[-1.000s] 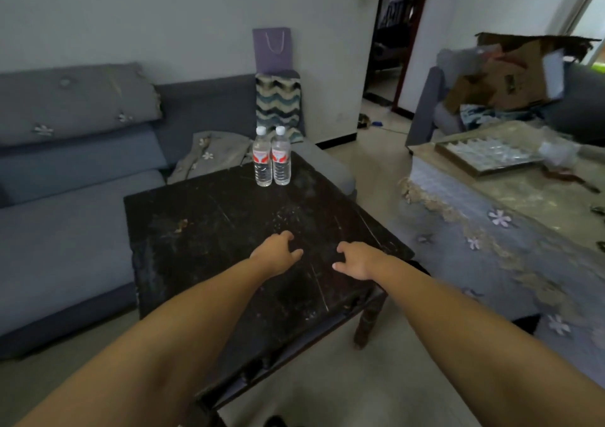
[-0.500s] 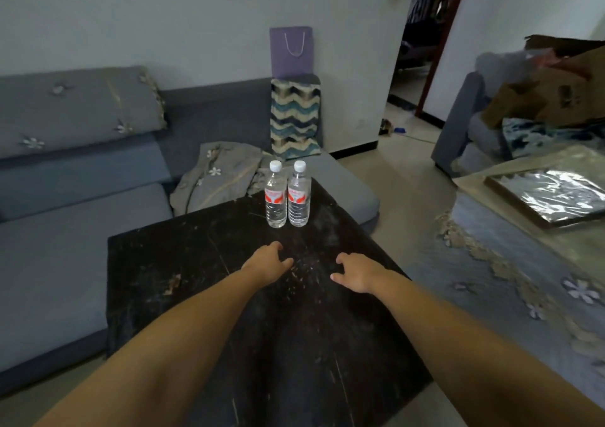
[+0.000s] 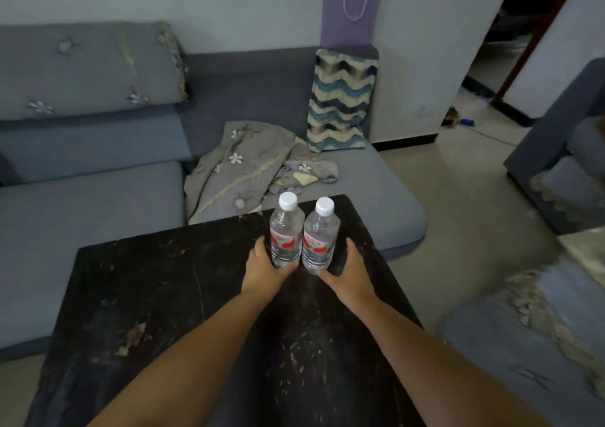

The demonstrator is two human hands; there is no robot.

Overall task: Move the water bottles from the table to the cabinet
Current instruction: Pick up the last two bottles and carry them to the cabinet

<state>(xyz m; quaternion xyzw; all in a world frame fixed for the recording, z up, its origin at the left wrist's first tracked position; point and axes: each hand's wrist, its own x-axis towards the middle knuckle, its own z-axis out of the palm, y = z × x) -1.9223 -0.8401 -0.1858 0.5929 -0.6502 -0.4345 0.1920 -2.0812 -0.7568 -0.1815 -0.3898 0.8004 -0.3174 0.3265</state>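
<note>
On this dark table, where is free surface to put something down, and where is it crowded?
The table is bare along its left half, between the left edge and the left forearm, and also in the near middle between both forearms. The far right corner is crowded: two bottles, left bottle and right bottle, stand close together, with the left hand and right hand around them.

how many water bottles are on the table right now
2. The left bottle stands near the table's far edge with the left hand around its base; the right bottle stands right beside it, in the right hand. No others show.
</note>
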